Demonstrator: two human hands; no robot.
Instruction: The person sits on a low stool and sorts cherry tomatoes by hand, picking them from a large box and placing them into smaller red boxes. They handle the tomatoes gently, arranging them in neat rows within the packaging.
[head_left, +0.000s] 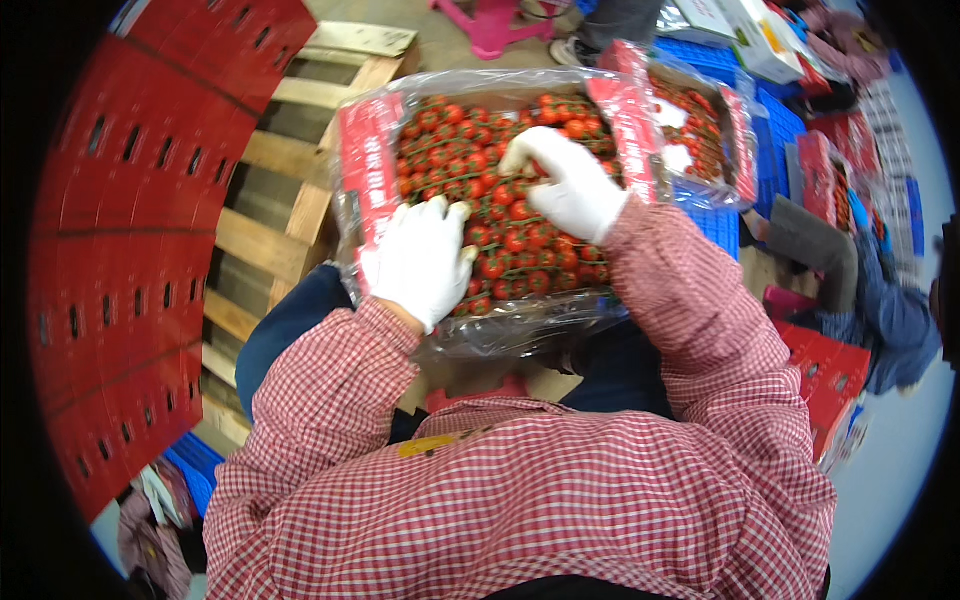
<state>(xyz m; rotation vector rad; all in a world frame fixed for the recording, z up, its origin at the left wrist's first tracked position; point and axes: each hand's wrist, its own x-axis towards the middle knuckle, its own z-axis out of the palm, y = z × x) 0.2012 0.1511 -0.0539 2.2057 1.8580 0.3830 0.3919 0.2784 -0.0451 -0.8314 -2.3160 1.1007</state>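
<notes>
A red-printed cardboard box (367, 169), lined with clear plastic film (510, 328), lies in front of me. Rows of red cherry tomatoes on green vines (442, 157) fill it. My left hand (424, 259), in a white glove, rests at the box's left side, palm down with fingers spread and their tips on the tomatoes. Also in a white glove, my right hand (574, 184) is over the middle of the tomatoes with its fingers curled. Red shows between thumb and forefinger, but whether a tomato is gripped there is unclear.
Red cartons (135, 187) are stacked at the left beside a wooden pallet (270, 240). Another tomato box (739, 142) stands at the right on blue plastic crates (716, 225). A pink stool (487, 30) is beyond. A co-worker in blue gloves (859, 210) is at the far right.
</notes>
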